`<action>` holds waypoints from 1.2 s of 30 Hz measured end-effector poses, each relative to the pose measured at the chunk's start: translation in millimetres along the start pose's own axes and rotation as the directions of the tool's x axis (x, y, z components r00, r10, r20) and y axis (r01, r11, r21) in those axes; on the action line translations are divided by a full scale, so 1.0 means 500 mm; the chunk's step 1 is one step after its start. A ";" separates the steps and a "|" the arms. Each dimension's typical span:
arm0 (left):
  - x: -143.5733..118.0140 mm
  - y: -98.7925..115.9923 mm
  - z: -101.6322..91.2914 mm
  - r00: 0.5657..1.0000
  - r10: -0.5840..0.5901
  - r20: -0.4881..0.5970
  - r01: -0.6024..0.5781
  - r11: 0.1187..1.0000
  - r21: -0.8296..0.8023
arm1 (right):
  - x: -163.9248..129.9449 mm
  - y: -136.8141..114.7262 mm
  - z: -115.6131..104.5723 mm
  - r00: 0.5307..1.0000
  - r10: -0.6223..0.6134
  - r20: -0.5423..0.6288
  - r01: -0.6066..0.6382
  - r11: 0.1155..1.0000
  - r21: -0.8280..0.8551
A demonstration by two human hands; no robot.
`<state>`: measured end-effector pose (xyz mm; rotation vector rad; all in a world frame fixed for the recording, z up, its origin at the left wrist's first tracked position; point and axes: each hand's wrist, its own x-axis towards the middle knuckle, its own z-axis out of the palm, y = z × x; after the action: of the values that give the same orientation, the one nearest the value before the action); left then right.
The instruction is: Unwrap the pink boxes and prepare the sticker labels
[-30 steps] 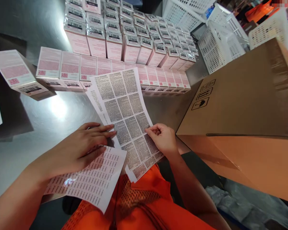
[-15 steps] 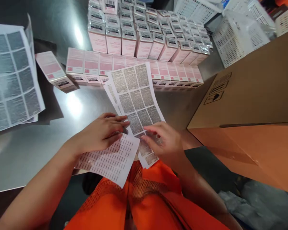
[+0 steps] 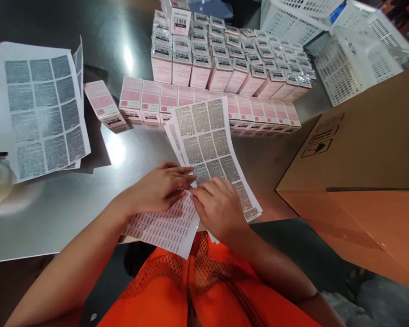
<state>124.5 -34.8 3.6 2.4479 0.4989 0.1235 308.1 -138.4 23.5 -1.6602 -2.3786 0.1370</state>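
My left hand [image 3: 158, 188] lies flat, fingers together, pressing on a small-print label sheet [image 3: 167, 225] at the table's near edge. My right hand [image 3: 218, 206] rests on the lower part of a long sheet of text labels [image 3: 211, 141], its fingertips meeting my left fingertips at the seam between the two sheets. Whether a label is pinched there is hidden. Beyond the long sheet lies a row of flat pink boxes [image 3: 150, 101], and behind them stand several upright pink boxes [image 3: 221, 72].
A second label sheet [image 3: 44, 113] lies at the left on the steel table [image 3: 75, 190]. One pink box [image 3: 104, 104] lies apart beside it. A big cardboard carton [image 3: 364, 181] fills the right. White plastic baskets [image 3: 354, 59] stand at the back right.
My right hand moved left from the long sheet's edge onto its lower middle, meeting my left fingertips. The view swung left, bringing the left label sheet into sight.
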 end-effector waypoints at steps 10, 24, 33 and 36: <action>-0.001 -0.003 0.004 1.000 -0.009 -0.007 0.009 0.999 0.035 | -0.012 0.001 -0.012 0.990 0.010 -0.137 0.012 0.987 0.159; 0.000 -0.036 0.017 0.994 -0.006 -0.109 0.020 0.991 0.130 | -0.138 0.072 -0.002 0.703 0.613 0.360 -0.610 0.260 0.748; 0.001 -0.034 0.013 0.995 -0.019 -0.093 0.031 0.992 0.119 | -0.124 0.081 -0.004 0.746 0.491 0.451 -0.658 0.433 0.616; 0.000 -0.034 0.013 0.996 -0.020 -0.090 0.030 0.992 0.120 | -0.125 0.083 0.002 0.742 0.497 0.451 -0.663 0.444 0.603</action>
<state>120.6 -26.3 -11.9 2.5620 0.5916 0.1981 366.1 -182.3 5.2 -1.9465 -1.3348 1.2813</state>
